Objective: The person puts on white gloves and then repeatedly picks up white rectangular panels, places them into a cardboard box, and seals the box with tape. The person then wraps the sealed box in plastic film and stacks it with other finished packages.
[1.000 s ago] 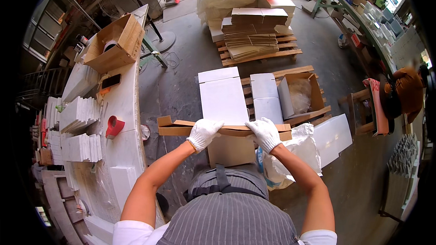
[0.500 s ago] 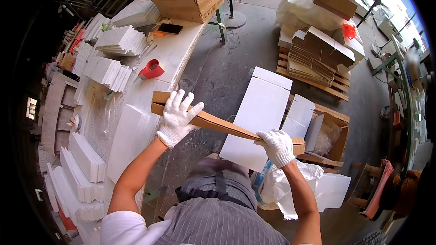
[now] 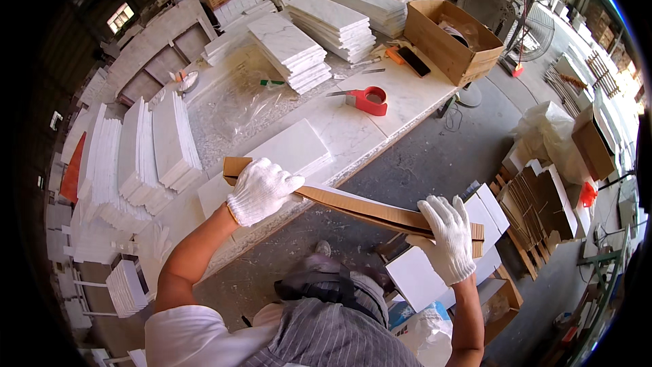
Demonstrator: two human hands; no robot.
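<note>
Between my two white-gloved hands stretches a long, narrow piece of folded cardboard, brown on its visible edge and slightly bowed. My left hand grips its left end, over the table edge. My right hand holds the right end, thumb beneath and fingers over the top. Just beyond my left hand, flat white marble-look tiles lie on the stone-topped table. A red tape dispenser rests farther back on that table.
Stacked tiles and upright tile rows fill the table's far and left parts. An open carton stands at the back beside a phone. On the right are flattened cartons on a pallet, a white plastic bag and a fan.
My body has turned left toward the table, so the table now fills more of the view. The cardboard stays in both hands and has swung round over the table edge with them.
</note>
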